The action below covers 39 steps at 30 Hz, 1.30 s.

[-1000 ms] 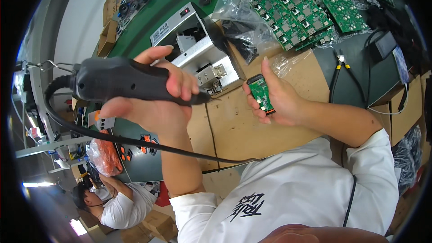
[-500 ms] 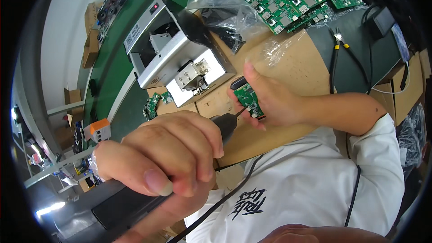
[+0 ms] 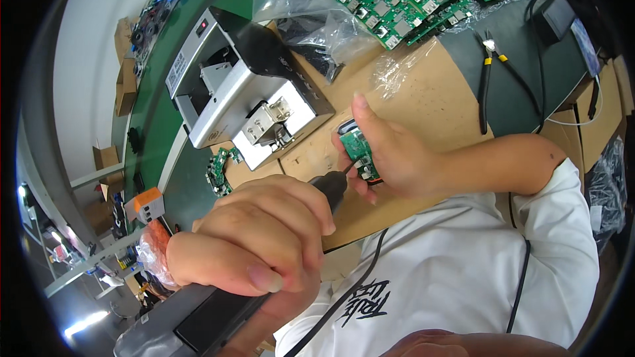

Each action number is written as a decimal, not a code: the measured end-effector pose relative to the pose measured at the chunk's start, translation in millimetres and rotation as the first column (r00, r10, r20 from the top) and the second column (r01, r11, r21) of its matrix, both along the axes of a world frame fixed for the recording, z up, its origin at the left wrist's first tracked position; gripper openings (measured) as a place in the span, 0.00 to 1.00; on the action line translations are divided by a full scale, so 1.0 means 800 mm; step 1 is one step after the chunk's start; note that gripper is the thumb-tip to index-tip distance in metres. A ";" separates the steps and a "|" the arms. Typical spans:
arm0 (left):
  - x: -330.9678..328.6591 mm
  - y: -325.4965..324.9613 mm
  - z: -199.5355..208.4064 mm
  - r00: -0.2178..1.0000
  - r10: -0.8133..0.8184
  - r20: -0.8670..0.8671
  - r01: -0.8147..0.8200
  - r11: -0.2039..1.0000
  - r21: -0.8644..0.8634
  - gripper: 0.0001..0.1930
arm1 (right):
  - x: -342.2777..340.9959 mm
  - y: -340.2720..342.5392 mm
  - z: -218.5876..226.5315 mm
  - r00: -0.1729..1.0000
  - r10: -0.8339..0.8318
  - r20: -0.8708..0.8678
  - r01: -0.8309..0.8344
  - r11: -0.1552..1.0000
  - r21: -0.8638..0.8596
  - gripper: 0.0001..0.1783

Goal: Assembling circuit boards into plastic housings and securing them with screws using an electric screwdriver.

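My left hand (image 3: pixel 264 231) is wrapped round a dark electric screwdriver (image 3: pixel 331 186), its thin bit pointing up to the right. The bit's end meets the face of a small green circuit board (image 3: pixel 358 150), as far as I can see. This board, with a black rounded part at its far end, lies in my right hand (image 3: pixel 397 158), thumb along one side and fingers beneath. My right palm hides part of the board. The screwdriver's grey rear body stretches to the lower left.
A silver and black bench machine (image 3: pixel 245 86) stands beyond my hands on a cardboard sheet (image 3: pixel 450 99). Small green boards (image 3: pixel 217 170) lie left of it. Panels of circuit boards (image 3: pixel 397 0), clear plastic bags (image 3: pixel 297 0) and cutting pliers (image 3: pixel 488 79) lie at the back and right.
The screwdriver's rear end has swung toward the lower right with my left hand. The board has tilted slightly in my right hand. The whole view has shifted a little.
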State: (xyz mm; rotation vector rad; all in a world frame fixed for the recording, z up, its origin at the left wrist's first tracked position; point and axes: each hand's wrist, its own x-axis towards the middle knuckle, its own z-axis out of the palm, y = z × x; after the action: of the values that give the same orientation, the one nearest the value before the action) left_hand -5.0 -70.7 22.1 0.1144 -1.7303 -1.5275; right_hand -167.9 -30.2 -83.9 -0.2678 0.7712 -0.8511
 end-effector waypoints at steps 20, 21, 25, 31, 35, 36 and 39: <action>-0.029 -0.002 -0.012 0.966 -0.029 -0.255 0.015 0.998 -0.057 0.23 | -0.001 0.000 0.014 0.994 0.105 -0.015 -0.104 0.994 0.037 0.40; -0.023 -0.020 -0.013 0.964 -0.207 -0.164 0.179 0.969 -0.171 0.23 | 0.002 0.003 0.005 0.997 0.077 -0.016 -0.078 0.997 -0.005 0.41; -0.031 0.007 -0.022 0.947 -0.031 -0.319 0.003 0.996 -0.088 0.34 | 0.004 0.008 0.010 0.998 0.053 -0.016 -0.053 0.999 0.005 0.42; -0.041 0.033 0.000 0.947 0.244 -0.210 -0.244 0.969 0.028 0.29 | 0.007 0.000 0.001 0.962 0.213 0.170 -0.225 0.973 0.054 0.36; -0.026 0.043 0.037 0.776 0.603 -0.187 -0.590 0.798 0.122 0.42 | 0.006 -0.022 -0.045 0.970 0.122 -0.210 -0.221 0.796 -0.563 0.20; -0.014 0.037 0.038 0.784 0.588 -0.200 -0.558 0.808 0.189 0.42 | -0.010 -0.029 -0.055 0.918 -0.147 -0.368 -0.244 0.523 -0.817 0.20; 0.026 0.007 -0.014 0.664 0.746 -0.049 -0.746 0.666 0.019 0.37 | -0.057 -0.030 0.008 0.645 -0.525 -0.555 -0.524 0.225 -0.822 0.30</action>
State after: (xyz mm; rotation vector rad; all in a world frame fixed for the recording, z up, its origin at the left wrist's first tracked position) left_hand 15.9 -65.4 11.1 0.6978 -1.3652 -0.8849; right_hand -213.4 -54.5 -77.1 -2.0264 0.8965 -1.1543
